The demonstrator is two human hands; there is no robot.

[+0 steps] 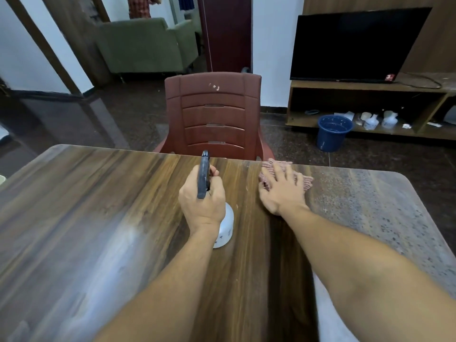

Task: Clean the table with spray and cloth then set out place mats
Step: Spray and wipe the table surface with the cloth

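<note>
I see my left hand [202,206] curled round the neck of the spray bottle [225,228], with fingers at its dark trigger head [203,174]. I cannot tell whether the white base rests on the worktop [98,206] or hangs just above it. My right hand [281,191] lies flat with fingers spread, pressing the red cloth [307,182] against the worktop at its far edge. No place mats are in view.

Hazards, as I judge them:

1. Cloth over the edge. The cloth already touches the far rim. An outward wipe would likely push it off, toward the chair [214,114].
2. Overspray. The nozzle points at the far rim and the chair back. A squeeze at this angle could send liquid past the worktop.
3. Uneven cleaning. The right part of the worktop looks speckled, while the left part shows a pale sheen. Short strokes near the middle would leave the speckled area unwiped.
4. Collision. Both hands are near each other. A leftward wipe could strike the bottle and tip it.
</note>
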